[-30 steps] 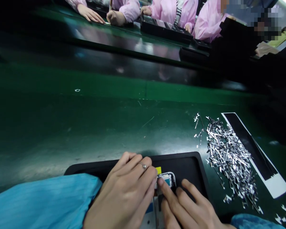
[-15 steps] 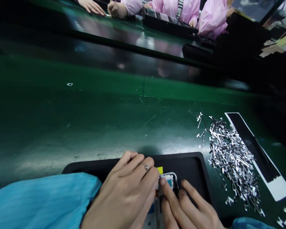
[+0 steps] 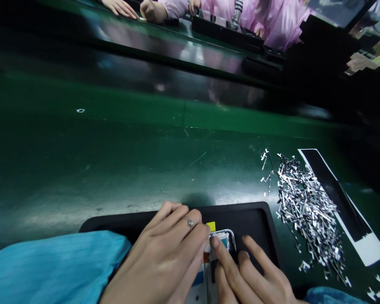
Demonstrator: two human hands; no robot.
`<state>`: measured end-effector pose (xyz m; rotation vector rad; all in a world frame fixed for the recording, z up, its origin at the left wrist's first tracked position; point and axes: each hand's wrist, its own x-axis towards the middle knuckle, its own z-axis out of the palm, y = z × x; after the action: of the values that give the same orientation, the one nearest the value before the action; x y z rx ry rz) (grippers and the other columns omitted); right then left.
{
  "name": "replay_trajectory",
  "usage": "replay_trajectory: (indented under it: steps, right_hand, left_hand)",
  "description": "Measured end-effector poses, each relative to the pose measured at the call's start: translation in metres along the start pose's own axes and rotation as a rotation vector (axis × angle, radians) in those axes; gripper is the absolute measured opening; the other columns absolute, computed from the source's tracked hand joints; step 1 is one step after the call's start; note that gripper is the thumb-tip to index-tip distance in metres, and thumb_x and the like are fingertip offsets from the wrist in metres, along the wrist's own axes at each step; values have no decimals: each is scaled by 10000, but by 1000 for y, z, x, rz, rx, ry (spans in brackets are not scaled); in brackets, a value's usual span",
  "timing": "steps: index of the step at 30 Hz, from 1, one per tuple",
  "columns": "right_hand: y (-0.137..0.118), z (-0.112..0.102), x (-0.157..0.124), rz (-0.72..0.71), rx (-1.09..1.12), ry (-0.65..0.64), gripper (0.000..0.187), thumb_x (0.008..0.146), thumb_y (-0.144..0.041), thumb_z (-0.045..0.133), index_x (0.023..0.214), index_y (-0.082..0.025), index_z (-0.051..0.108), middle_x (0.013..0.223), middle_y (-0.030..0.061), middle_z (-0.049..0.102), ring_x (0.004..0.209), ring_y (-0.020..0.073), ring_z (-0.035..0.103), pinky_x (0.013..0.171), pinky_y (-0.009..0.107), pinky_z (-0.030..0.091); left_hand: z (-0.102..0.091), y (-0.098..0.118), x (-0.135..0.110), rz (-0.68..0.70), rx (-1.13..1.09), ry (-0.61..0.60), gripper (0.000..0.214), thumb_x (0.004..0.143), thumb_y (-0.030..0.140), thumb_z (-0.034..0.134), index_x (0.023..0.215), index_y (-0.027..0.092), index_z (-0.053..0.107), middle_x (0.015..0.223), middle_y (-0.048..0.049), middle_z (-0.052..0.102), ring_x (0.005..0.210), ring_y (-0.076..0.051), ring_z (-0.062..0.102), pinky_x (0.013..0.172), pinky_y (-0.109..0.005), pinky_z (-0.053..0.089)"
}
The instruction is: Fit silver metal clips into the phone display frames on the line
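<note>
An opened phone (image 3: 224,242) lies in a black tray (image 3: 259,219) at the bottom. It has a pale rim, blue patches inside and a yellow tab (image 3: 210,226) at its upper end. My left hand (image 3: 164,253), with a ring on one finger, is closed over the phone's left side. Its fingertips are hidden, so I cannot tell what they pinch. The index fingertip of my right hand (image 3: 243,270) presses on the phone's inner top part. The other fingers of that hand are apart, two of them over the tray on the right.
A heap of small metallic strips (image 3: 307,202) lies right of the tray, with a few loose ones beside it. Past it is a white sheet (image 3: 369,249) with a black strip. Across the green bench (image 3: 129,147), pink-sleeved co-workers handle a black box (image 3: 228,33).
My left hand has shifted slightly left, showing a little more of the phone's middle. The right index fingertip stays on the phone. Across the bench, a co-worker's arm has moved.
</note>
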<state>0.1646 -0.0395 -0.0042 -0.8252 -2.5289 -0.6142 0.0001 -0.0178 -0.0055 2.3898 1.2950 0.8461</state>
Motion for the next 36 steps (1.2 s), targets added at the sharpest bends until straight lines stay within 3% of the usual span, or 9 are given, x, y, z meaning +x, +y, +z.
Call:
replay_trajectory:
  steps: [6,12,17,22,31,36]
  right_hand:
    - [1,-7,3,-12,43,-90,384,845,14,215,734,-162,537,835,-13,665,537,88,561,627,275,474]
    - [-3,-2,5,6,18,21,280,829,-29,333,665,-147,526,753,32,671,506,93,543,633,266,482]
    - [0,-3,2,-48,54,-36,292,840,-24,300,741,-131,553,811,50,667,543,91,557,687,277,497]
    - [2,-5,0,10,111,-43,337,844,3,257,735,-132,546,831,43,665,519,84,546,689,281,506]
    - [-6,2,0,21,-14,44,285,835,-38,331,675,-152,538,772,29,670,521,73,528,716,266,474]
    - [-6,3,-3,-3,-31,2,250,834,-54,367,679,-154,535,805,14,668,488,54,487,741,239,466]
  left_hand:
    - [3,0,1,8,24,4,335,825,100,272,674,189,557,757,15,584,725,-142,519,835,-328,328]
    - [6,1,-1,56,105,55,347,826,115,260,719,192,581,805,0,609,782,-163,539,866,-343,320]
    - [2,2,1,76,135,-3,350,801,102,265,703,184,590,777,-11,626,726,-175,573,778,-343,381]
    - [3,1,-2,65,143,17,368,832,104,235,747,196,581,831,5,631,808,-171,562,877,-345,314]
    - [6,-2,-4,66,145,-24,347,797,124,243,772,198,582,898,-18,638,845,-191,574,878,-374,344]
    - [3,-2,-2,54,108,12,351,806,99,240,752,203,571,839,-3,631,796,-159,568,889,-329,326]
